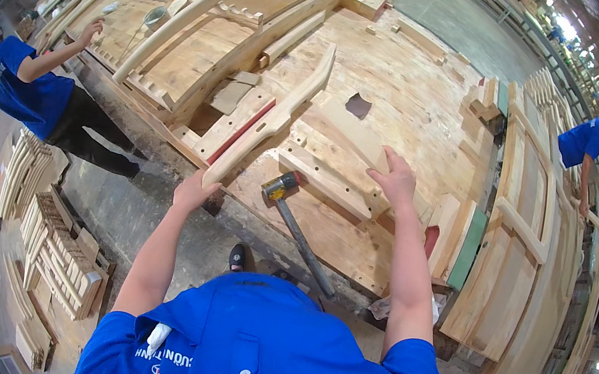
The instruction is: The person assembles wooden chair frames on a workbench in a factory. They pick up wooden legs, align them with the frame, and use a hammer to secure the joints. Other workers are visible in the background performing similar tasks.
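My left hand [195, 192] is closed around the near end of a long, curved wooden chair leg [279, 114]. This leg slants away over the workbench, beside a wooden block with a red edge [241, 127]. At the right, my right hand [395, 180] grips the near end of a flat pale wooden board [349, 130] between thumb and fingers. Between my arms lies a mallet [303, 245], its dark head on the bench and its handle slanting toward me. Just beyond the mallet head is a wooden bar with holes [327, 182]. A dark piece of sandpaper [358, 105] rests past the board.
A plywood workbench [421, 82] spreads out before me. Blocks with a green side [468, 249] stand at its right edge. Wooden frames [528, 219] are stacked farther right. Co-workers in blue stand at left [30, 84] and right [583, 140]. Wooden parts [62, 268] sit on the left floor.
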A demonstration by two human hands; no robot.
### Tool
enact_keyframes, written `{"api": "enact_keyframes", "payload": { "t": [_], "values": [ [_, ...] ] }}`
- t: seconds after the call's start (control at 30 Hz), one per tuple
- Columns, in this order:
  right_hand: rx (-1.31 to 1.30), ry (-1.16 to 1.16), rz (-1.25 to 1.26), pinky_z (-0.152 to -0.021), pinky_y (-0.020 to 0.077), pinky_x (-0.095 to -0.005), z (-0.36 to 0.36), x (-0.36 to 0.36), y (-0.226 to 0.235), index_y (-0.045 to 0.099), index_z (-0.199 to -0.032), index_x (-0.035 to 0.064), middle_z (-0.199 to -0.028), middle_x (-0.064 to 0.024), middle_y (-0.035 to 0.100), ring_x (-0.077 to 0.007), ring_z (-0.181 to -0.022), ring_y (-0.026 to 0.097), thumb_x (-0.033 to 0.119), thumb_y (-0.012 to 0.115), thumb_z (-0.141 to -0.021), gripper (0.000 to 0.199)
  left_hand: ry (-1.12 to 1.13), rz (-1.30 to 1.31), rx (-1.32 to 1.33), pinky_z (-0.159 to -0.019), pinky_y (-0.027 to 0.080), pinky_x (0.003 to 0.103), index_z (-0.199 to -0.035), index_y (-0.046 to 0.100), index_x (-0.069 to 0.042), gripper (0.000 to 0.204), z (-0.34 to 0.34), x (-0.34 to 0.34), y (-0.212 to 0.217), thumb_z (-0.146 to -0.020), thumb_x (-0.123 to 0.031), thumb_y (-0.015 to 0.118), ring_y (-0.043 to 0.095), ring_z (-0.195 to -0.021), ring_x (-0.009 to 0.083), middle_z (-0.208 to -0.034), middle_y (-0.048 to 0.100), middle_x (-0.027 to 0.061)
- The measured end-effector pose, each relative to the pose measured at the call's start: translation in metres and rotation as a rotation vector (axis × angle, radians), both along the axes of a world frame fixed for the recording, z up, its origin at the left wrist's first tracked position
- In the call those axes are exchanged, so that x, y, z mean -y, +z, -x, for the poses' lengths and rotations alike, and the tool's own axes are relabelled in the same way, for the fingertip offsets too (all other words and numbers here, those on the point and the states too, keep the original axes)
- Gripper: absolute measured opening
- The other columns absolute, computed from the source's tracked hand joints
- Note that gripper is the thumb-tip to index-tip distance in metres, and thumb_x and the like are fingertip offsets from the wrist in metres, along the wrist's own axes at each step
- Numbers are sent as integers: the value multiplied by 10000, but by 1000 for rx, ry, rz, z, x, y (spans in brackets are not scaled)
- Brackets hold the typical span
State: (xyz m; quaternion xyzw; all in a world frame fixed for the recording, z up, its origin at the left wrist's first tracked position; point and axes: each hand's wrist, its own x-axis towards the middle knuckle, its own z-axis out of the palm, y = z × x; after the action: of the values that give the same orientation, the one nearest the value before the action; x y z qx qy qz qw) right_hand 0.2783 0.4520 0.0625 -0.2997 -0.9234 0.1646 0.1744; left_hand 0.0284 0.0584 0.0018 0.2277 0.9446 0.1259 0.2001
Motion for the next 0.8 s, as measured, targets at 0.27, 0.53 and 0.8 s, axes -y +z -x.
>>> {"api": "enact_keyframes", "payload": {
  "t": [0.27,0.53,0.8],
  "values": [
    [133,-17,-148,-815,403,-425,26,13,-20,539,-1244,244,-912,-80,621,-236,-912,587,429,754,-656,653,2,52,-22,-814,484,464,-1162,511,-80,654,-1,-1,2,-793,-618,550,619,-970,368,-1011,653,206],
    [87,-31,-135,-853,396,-427,23,16,-19,522,-1245,201,-976,-85,608,-251,-941,575,413,753,-671,654,8,99,9,-801,491,469,-1186,487,-74,657,-1,-3,5,-805,-606,549,617,-968,382,-1027,642,217],
    [-725,-265,244,-815,453,-392,44,23,46,474,-1102,41,-1006,-119,553,-247,-962,573,222,754,-748,486,-210,-423,-553,-917,426,437,-1197,493,-46,521,-36,-38,17,-756,-261,669,531,-1047,358,-1074,581,200]
  ]
}}
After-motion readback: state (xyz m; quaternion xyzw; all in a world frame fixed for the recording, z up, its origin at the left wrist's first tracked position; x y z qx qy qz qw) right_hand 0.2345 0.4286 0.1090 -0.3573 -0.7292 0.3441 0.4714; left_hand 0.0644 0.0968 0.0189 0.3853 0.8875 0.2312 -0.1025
